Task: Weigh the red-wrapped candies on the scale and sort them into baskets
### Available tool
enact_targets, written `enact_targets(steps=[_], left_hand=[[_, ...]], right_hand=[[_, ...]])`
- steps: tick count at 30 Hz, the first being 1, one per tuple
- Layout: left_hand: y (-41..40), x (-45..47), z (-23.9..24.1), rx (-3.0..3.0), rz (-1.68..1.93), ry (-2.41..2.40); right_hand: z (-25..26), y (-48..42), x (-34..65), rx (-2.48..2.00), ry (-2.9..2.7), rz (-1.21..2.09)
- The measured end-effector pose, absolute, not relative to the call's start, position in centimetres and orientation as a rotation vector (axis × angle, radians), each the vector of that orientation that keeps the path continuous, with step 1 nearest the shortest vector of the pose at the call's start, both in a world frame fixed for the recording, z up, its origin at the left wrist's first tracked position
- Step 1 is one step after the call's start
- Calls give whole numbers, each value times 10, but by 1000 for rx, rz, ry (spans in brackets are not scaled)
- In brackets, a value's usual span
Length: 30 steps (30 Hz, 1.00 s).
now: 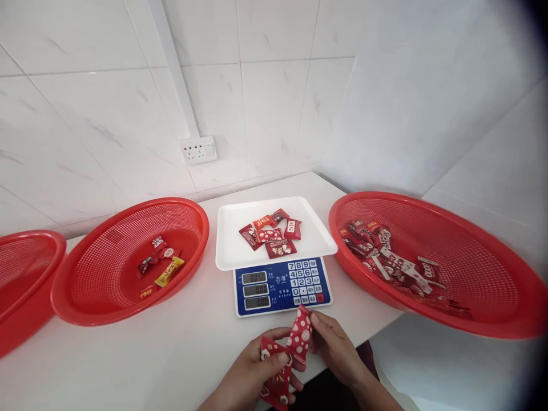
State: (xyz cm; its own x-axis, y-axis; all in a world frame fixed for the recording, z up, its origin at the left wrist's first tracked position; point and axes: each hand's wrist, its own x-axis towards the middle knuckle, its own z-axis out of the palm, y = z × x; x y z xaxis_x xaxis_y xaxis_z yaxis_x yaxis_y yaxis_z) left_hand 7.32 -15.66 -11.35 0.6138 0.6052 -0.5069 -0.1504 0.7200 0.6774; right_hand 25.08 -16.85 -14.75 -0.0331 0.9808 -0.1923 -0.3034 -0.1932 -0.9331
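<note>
My left hand (259, 365) is closed around a red packet with a pale flower print (278, 374), its thumb pressed on the front. Between the fingertips of my right hand (336, 342) is a red candy packet with white dots (301, 334); its lower end meets the flower-print packet and the left fingers. Both hands are just in front of a digital scale (280, 288) with a blue keypad panel. On the scale's white tray (231, 240) lie several small red and dark red candy packets (269, 234).
Right of the scale, a red perforated basket (492, 257) holds many wrapped candies (394, 262). To the left, another red basket (103, 262) contains several candies, one yellow (169, 272). A third red basket (25, 285) is cut off at the left edge. A wall socket (199, 150) is behind.
</note>
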Motion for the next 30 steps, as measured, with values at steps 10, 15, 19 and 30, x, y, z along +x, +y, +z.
enact_targets(steps=[10,15,19,30], left_hand=[[-158,76,-116,562,657,841],[-161,76,-120,638,614,825],[-159,78,-120,677,615,869],[-161,77,-119,805,625,853]], right_hand=[[-139,-172,249,-1226,-1544,1363],[-133,-172,244,-1226,-1704,1226],[-133,-173,245,-1204,-1676,1244],[-139,-172,244,-1256,-1613,1244]])
